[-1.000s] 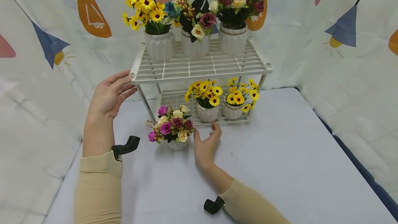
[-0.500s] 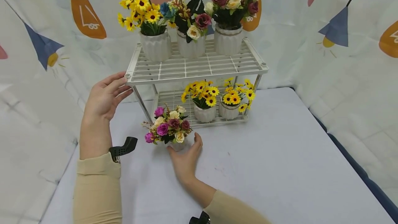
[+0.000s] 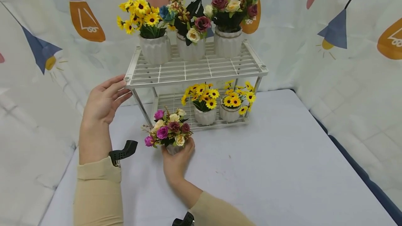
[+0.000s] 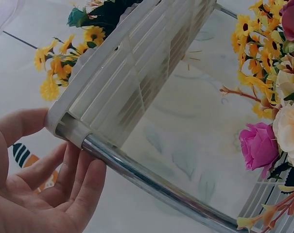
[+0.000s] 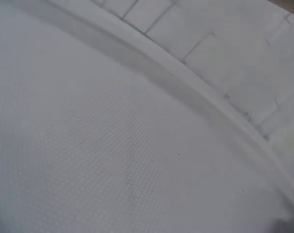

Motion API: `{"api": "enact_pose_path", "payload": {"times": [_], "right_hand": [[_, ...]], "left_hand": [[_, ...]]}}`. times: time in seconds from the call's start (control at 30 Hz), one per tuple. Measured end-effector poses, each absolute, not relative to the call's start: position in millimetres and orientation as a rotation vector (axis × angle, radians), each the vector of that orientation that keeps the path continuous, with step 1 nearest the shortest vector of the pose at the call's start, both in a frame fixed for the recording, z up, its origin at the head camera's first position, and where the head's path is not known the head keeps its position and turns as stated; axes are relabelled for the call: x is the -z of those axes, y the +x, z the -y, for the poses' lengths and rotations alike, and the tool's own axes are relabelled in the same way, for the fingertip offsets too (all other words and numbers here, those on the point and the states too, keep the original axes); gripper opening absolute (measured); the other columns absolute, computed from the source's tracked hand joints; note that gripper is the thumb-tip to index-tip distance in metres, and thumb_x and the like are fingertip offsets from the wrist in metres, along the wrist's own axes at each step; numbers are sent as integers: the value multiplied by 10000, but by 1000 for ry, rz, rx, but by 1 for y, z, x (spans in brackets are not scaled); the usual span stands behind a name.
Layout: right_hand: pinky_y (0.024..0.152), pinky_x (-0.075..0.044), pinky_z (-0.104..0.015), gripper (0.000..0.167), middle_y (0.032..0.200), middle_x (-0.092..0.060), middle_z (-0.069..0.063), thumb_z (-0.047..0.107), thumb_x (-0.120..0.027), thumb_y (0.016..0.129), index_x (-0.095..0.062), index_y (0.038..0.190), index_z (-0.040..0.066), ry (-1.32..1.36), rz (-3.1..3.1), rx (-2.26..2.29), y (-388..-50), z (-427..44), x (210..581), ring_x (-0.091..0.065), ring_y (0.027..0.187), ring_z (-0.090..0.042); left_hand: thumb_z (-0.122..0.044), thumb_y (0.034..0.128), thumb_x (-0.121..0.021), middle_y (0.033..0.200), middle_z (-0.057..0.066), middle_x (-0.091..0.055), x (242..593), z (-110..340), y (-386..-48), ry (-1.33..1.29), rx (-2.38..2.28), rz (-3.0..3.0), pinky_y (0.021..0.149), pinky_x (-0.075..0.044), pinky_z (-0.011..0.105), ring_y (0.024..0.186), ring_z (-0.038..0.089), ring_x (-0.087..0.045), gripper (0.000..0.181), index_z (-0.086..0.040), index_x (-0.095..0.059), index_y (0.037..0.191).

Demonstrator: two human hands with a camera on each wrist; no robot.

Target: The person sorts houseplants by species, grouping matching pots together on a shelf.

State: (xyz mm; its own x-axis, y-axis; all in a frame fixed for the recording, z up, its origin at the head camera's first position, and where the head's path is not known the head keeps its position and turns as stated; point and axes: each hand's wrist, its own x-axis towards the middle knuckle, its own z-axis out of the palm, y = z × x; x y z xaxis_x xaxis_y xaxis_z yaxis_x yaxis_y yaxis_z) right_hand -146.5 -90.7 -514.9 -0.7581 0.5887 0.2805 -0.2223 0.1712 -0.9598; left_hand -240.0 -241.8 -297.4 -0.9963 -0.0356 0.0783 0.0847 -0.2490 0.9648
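Note:
A two-tier white wire shelf (image 3: 176, 76) with metal legs stands on the table. My left hand (image 3: 102, 102) pinches its near left top corner, one digit against the corner and the fingertips (image 4: 95, 167) by the metal leg. In front of the lower tier stands a white pot (image 3: 173, 149) of purple, cream and dark red roses (image 3: 169, 128). My right hand (image 3: 179, 161) grips this pot from the near side, thumb at the left and fingers at the right. The right wrist view shows white cloth but neither hand nor pot.
Three white flower pots (image 3: 155, 50) stand on the top tier. Two pots of yellow flowers (image 3: 205, 117) sit on the lower tier's middle and right. White cloth covers the table (image 3: 270, 156); a printed curtain (image 3: 289, 44) hangs behind.
My right hand has moved left and nearer from the lower tier's front edge and now grips the rose pot. The left hand stays at the shelf corner. The head view has shifted slightly.

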Motion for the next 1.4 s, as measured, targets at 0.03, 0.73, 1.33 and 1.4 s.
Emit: {"api": "enact_pose_path", "payload": {"times": [0.03, 0.73, 1.33, 1.4], "right_hand": [[1148, -370, -414, 929, 1397, -459, -74, 84, -966, 653, -454, 1428, 62, -341, 1823, -1642, -146, 91, 515, -442, 1307, -236], [1129, -400, -392, 875, 1339, -530, -17, 147, -989, 649, -506, 1375, 78, -261, 1815, -1707, -145, 81, 518, -511, 1272, -209], [1135, -406, -415, 859, 1318, -559, -73, 167, -979, 689, -519, 1403, 40, -109, 1728, -1687, -181, 63, 495, -537, 1274, -231], [1138, -402, -423, 852, 1320, -569, -89, 156, -976, 693, -523, 1404, 35, -100, 1726, -1677, -189, 61, 493, -540, 1276, -245]], "left_hand": [[-179, 937, -784, 1146, 37, -721, 297, 242, -240, -65, 2422, 1876, 868, -583, 253, 1006, 174, -692, 382, -49, -677, 1280], [-175, 932, -789, 1138, 33, -724, 297, 244, -238, -64, 2428, 1871, 864, -584, 251, 996, 171, -697, 358, -59, -693, 1257], [-167, 933, -788, 1136, 47, -722, 296, 242, -237, -61, 2440, 1854, 873, -583, 259, 994, 181, -693, 366, -45, -684, 1262], [-172, 933, -788, 1145, 52, -719, 296, 241, -237, -68, 2436, 1857, 877, -581, 259, 997, 184, -691, 383, -39, -678, 1274]]}}
